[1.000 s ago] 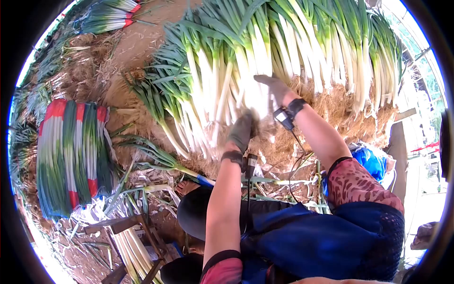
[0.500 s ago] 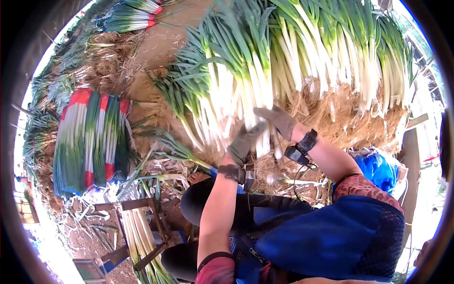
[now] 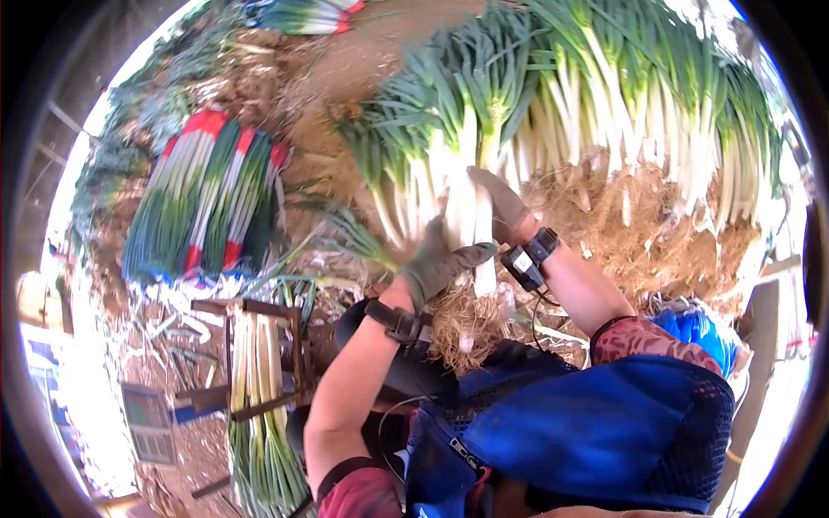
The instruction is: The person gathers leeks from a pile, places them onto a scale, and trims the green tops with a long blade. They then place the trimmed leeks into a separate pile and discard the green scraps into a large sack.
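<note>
Several long green onions [image 3: 466,186] with white stalks, green tops and stringy roots stand between my gloved hands. My left hand [image 3: 436,263] is closed around the lower white stalks from the left, its thumb and fingers partly hidden by them. From the other side, my right hand [image 3: 505,207] grips the same stalks a little higher up, its fingertips at their edge. A tangle of roots [image 3: 466,324] hangs below the stalks, close to my lap. More green onions [image 3: 604,104] lean in a long row behind and to the right, roots towards me.
At left lies a stack of green onions bound with red and white bands [image 3: 203,198]. More onions rest in a metal frame [image 3: 259,306] at lower left. A blue bag [image 3: 691,332] sits at right. Another banded bundle [image 3: 306,15] is at the top.
The view has shifted, so the stacks appear moved. My left hand has opened its thumb outward and closed around the stalks, while the right hand has come to their right side.
</note>
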The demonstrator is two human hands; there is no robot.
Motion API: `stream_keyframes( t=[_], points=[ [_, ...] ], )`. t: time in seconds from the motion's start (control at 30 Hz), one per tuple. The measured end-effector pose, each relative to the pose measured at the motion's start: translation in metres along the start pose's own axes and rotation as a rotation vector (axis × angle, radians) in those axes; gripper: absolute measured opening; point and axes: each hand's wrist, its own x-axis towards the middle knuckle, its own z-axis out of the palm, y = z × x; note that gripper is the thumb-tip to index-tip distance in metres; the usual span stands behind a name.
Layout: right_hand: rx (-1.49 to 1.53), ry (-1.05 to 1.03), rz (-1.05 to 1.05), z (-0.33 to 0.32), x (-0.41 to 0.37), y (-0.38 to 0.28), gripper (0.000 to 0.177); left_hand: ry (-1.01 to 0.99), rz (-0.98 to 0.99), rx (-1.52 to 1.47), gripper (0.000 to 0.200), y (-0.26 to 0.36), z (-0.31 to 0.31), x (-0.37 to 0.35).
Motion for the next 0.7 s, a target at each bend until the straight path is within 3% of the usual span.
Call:
stream_keyframes(
  t=[0.07,0.1,0.13,0.17,0.2,0.3,0.37,0.47,0.53,0.6,0.63,0.7],
  points=[
    [0.069,-0.023,0.023,0.045,-0.018,0.004,0.043,-0.009,0.067,0.099,0.08,0.025,-0.003,-0.032],
    [0.082,-0.057,-0.004,0.063,-0.024,0.006,0.044,-0.019,0.254,0.347,0.082,0.035,-0.009,-0.054],
    [0.076,-0.058,0.032,0.078,-0.024,0.012,0.048,-0.021,0.316,0.367,0.084,0.05,-0.012,-0.075],
    [0.067,-0.063,0.071,0.096,-0.024,0.02,0.051,0.108,0.374,0.519,0.083,0.036,-0.029,-0.088],
    [0.05,-0.125,0.089,0.122,-0.031,0.028,0.054,0.152,0.388,0.445,0.083,0.034,-0.033,-0.11],
    [-0.013,-0.374,0.146,0.189,-0.039,0.041,0.06,0.406,0.381,0.601,0.087,0.052,-0.033,-0.181],
    [-0.026,-0.429,0.145,0.234,-0.047,0.061,0.061,0.534,0.512,0.572,0.097,0.044,-0.038,-0.216],
    [-0.207,-0.685,0.136,0.293,-0.048,0.083,0.063,0.658,0.772,0.465,0.1,0.033,-0.049,-0.26],
    [-0.424,-0.848,0.14,0.33,-0.032,0.106,0.056,0.73,0.92,0.404,0.099,0.031,-0.061,-0.282],
    [-0.554,-0.952,0.192,0.368,-0.018,0.129,0.043,0.879,0.989,0.572,0.097,0.024,-0.098,-0.297],
    [-0.74,-1.092,0.082,0.383,0.006,0.147,0.057,0.964,1.016,0.654,0.095,0.021,-0.117,-0.304],
    [-0.673,-1.241,0.145,0.432,0.01,0.174,0.041,1.108,1.051,0.694,0.082,0.01,-0.16,-0.3]
  ],
)
